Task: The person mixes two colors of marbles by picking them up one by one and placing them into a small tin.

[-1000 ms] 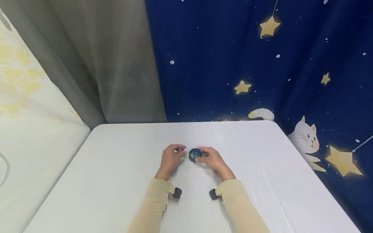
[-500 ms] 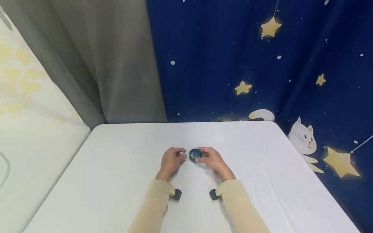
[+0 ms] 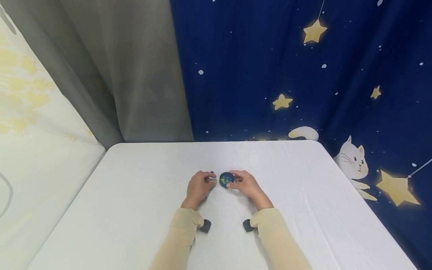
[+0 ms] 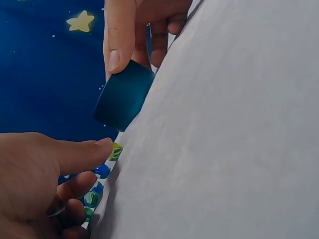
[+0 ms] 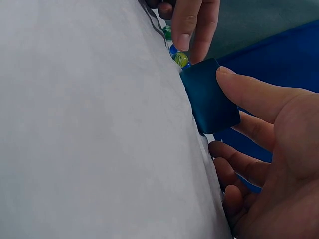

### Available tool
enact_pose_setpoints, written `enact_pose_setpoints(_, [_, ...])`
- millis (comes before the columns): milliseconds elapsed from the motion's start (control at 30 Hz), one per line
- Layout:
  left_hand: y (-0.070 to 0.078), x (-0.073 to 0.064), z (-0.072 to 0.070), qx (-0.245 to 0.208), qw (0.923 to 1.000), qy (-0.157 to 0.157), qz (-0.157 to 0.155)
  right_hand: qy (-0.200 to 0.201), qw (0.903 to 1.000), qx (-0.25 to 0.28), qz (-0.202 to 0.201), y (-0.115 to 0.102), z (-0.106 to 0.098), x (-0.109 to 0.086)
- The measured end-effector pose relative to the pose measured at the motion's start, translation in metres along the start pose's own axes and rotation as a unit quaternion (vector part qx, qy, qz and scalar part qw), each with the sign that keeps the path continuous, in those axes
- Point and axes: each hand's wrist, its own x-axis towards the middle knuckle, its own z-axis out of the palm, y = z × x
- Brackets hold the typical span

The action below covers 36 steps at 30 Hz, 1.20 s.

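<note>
In the head view, my right hand (image 3: 248, 184) grips a round, dark blue lidded tin (image 3: 226, 179) with an Earth-like picture on its top, thumb and fingers on opposite sides. Its smooth teal side wall (image 5: 207, 97) faces the right wrist camera. Just left of it, my left hand (image 3: 198, 186) is cupped low over several glass marbles. The thumb tip lies at a yellow-green marble (image 4: 115, 152). Behind the fingers show a blue marble (image 4: 102, 171) and a green marble (image 4: 91, 199). The left hand partly hides these marbles, and a small gap separates it from the tin.
A white cloth covers the table (image 3: 141, 195), with its far edge against a grey curtain (image 3: 148, 75) and a navy starry curtain (image 3: 243, 67). Black wrist cameras (image 3: 205, 226) stick out from the cream sleeves (image 3: 179, 232). A pale cloth (image 3: 37, 150) hangs at the left.
My left hand has shifted slightly, its thumb and index finger now closer together over the marbles. The right hand and the tin stay almost where they were.
</note>
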Motion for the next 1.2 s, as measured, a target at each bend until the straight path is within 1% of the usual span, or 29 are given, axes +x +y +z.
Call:
enact_pose_setpoints(367, [0.0005, -0.0007, 0.0003, 0.015, 0.9998, 0.006, 0.008, 0.0, 1.0, 0.003, -0.006, 0.0014, -0.0002, 0.001])
enact_pose_setpoints(533, [0.0002, -0.0009, 0.0008, 0.022, 0.9997, 0.009, 0.008, -0.002, 1.0, 0.005, -0.001, 0.0001, -0.0004, 0.0009])
enact_pose_setpoints(867, [0.0011, -0.0003, 0.0019, 0.028, 0.9995, 0.013, 0.002, -0.008, 0.9999, 0.009, 0.001, -0.0027, -0.0016, -0.0002])
enact_pose_setpoints(1200, [0.0007, 0.0001, 0.0028, 0.016, 0.9998, 0.008, -0.011, -0.004, 0.9999, 0.007, 0.009, 0.0002, 0.0, 0.0])
